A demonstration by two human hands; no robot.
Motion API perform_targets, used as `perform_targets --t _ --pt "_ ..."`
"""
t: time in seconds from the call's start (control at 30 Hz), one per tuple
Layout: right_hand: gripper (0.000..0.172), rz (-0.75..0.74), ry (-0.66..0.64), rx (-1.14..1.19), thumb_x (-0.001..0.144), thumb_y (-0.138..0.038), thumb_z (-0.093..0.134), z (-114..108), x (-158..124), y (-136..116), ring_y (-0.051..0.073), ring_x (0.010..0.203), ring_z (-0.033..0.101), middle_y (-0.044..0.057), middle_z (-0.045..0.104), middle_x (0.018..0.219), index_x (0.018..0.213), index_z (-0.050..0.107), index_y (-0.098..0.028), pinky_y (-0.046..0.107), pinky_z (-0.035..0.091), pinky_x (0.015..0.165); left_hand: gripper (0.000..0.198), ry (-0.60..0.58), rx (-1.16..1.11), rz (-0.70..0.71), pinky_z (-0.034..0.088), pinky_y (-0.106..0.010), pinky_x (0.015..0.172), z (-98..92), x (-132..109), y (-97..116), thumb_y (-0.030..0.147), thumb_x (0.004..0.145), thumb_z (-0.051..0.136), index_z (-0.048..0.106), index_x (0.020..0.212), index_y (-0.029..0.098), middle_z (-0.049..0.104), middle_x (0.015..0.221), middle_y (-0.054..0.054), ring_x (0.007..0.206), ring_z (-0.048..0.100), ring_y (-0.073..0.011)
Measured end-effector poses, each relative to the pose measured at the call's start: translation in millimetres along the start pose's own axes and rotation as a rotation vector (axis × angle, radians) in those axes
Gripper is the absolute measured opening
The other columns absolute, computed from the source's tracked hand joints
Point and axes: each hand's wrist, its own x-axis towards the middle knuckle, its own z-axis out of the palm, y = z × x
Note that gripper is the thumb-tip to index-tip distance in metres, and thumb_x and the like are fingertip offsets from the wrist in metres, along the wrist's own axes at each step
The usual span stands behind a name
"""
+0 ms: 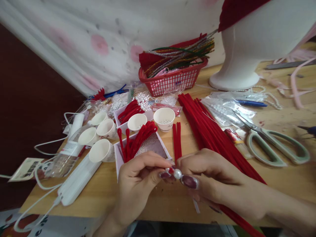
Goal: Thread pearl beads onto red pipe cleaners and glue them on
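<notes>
My left hand [137, 186] and my right hand [217, 177] meet at the centre, above the table's front part. Between their fingertips is a white pearl bead [177, 173]. A small red fuzzy bit shows just left of it, pinched by my left thumb and fingers. My right thumb and forefinger press at the bead's right side. From beneath my right hand a red chenille stem [240, 220] runs to the lower right; whether it joins the bead is hidden. Behind my hands stands a white box [161, 144] with looped red stems [139, 140] and small pearls.
Paper cups [100, 150] and a white power strip [77, 181] lie left. Long red chenille stems [209, 128], scissors [268, 140] and bead bags [224, 107] are right. A red basket [172, 82] and a white mannequin head [237, 56] stand behind.
</notes>
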Motion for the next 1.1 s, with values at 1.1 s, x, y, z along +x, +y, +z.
perform_targets --t 1.1 --pt "0.031 0.098 -0.152 0.133 0.099 -0.032 0.050 -9.6 1.9 5.6 0.007 0.048 0.042 -0.003 0.046 0.065 0.071 0.047 -0.019 0.019 0.035 0.044 0.005 -0.189 0.560 0.499 0.057 -0.015 0.071 -10.1 -0.6 9.3 0.015 0.091 0.069 0.074 0.092 0.016 0.078 0.081 -0.003 0.074 0.073 -0.0101"
